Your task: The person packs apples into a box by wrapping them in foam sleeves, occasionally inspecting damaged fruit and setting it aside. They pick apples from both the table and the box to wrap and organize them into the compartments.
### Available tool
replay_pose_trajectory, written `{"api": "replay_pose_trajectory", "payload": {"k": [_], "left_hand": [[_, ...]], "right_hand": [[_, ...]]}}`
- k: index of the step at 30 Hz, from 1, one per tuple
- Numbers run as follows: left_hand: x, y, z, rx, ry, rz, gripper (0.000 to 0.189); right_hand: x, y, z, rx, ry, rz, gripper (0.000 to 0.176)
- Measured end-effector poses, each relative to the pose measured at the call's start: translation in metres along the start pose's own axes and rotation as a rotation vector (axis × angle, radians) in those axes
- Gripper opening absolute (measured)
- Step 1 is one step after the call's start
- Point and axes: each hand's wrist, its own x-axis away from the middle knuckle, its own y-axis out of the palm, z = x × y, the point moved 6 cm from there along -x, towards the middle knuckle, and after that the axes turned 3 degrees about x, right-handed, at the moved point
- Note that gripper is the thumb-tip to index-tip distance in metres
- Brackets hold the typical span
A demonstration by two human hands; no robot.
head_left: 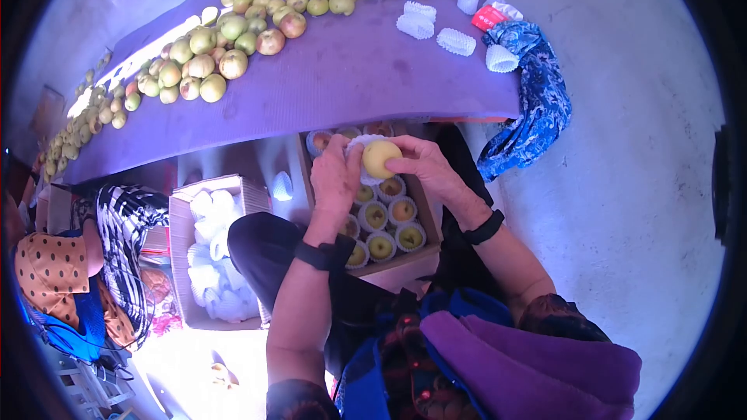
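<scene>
Purple cloth [529,354] lies nearest, across the wearer's lap; its lower edge merges into shadow. Past it, an open fruit box [416,263] sits between dark-clad legs, netted fruits [381,246] in rows; its far part is hidden under the arms and tabletop edge. Above the box, the hands are close together on one yellow fruit [382,159]: right hand [433,169] clamped on it, thumb in front, left hand [336,176] gripping the white foam net [360,145] behind and around it. The left fingertips are partly hidden, so exact contact with the fruit can't be told. Left side: carton [255,196] of piled foam nets [222,284], and a person in spotted clothing [53,268], cut off by the dark lens rim. Beyond, the purple tabletop [342,85] carries loose fruits [233,27], the far-left ones too small to separate, plus empty nets [456,41], a red packet [489,17] and blue patterned fabric [537,78] hanging off the right corner.
</scene>
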Motion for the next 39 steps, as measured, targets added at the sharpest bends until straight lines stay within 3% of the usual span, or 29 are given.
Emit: {"api": "replay_pose_trajectory", "payload": {"k": [5,8,10,13,17,19,25,27,33,37,39], "left_hand": [[0.006,-0.004,0.009,0.051,-0.036,-0.068,0.026],[0.005,0.0,0.002,0.119,0.098,0.004,0.028],[0.006,0.016,-0.011,0.622,-0.21,-0.227,0.039],[0.01,0.01,0.007,0.73,-0.22,-0.261,0.051],[0.011,0.01,0.007,0.726,-0.221,-0.246,0.053],[0.009,0.02,0.005,0.828,-0.24,-0.459,0.056],[0.009,0.019,0.01,0.857,-0.244,-0.429,0.055],[0.008,0.017,0.013,0.909,-0.23,-0.406,0.055],[0.007,0.01,0.021,1.017,-0.253,-0.383,0.049],[0.008,0.009,0.024,1.032,-0.297,-0.393,0.051],[0.008,0.009,0.024,1.063,-0.297,-0.399,0.051]], "right_hand": [[0.001,-0.004,0.007,0.109,-0.023,0.055,0.046],[-0.003,-0.004,0.007,0.166,-0.068,0.067,0.045],[-0.006,-0.004,0.004,0.199,-0.114,0.071,0.046],[-0.005,-0.002,-0.008,0.054,-0.137,0.077,0.05],[-0.004,-0.001,-0.011,-0.014,-0.107,0.105,0.054],[-0.005,-0.002,-0.012,-0.024,-0.122,0.11,0.055],[-0.006,-0.004,-0.016,0.022,-0.118,0.008,0.053],[-0.006,-0.008,-0.008,-0.194,0.033,-0.037,0.047],[-0.005,-0.015,-0.005,-0.159,0.042,-0.027,0.035],[-0.001,-0.013,-0.01,-0.159,0.009,-0.031,0.038],[0.0,-0.012,-0.011,-0.278,0.04,-0.017,0.034]]}}
